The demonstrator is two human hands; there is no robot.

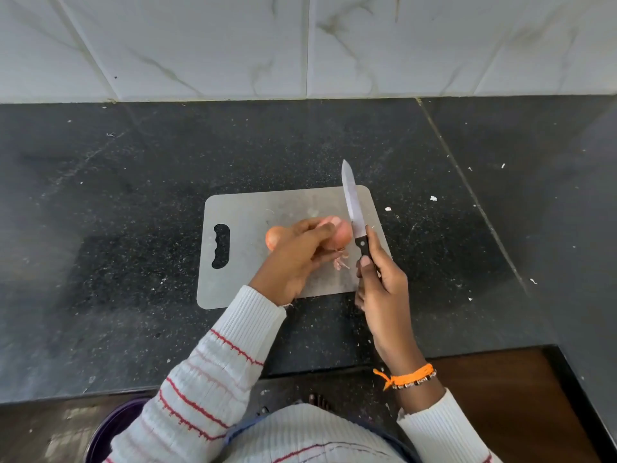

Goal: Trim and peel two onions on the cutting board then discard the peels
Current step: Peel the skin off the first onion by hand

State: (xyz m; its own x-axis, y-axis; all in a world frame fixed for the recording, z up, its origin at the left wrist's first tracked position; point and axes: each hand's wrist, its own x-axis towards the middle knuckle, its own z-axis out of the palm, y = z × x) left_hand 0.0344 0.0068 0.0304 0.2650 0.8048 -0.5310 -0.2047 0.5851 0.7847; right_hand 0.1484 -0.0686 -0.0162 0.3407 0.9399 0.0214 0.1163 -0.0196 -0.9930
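A grey cutting board (253, 208) with a handle slot lies on the dark counter. My left hand (297, 259) grips a pinkish onion (344, 237) over the board's right half, fingers curled over its top. A second, orange-skinned onion (274, 236) sits on the board just left of that hand, partly hidden by it. Small bits of peel (340, 262) hang or lie below the held onion. My right hand (384, 295) grips the black handle of a knife (352, 203), blade pointing away and up, right beside the held onion.
The dark speckled counter (133, 228) carries scattered white crumbs on the right (433, 198). A tiled wall (300, 45) stands behind. A purple bin rim (110, 426) shows at the lower left, below the counter edge, and a brown floor at the lower right.
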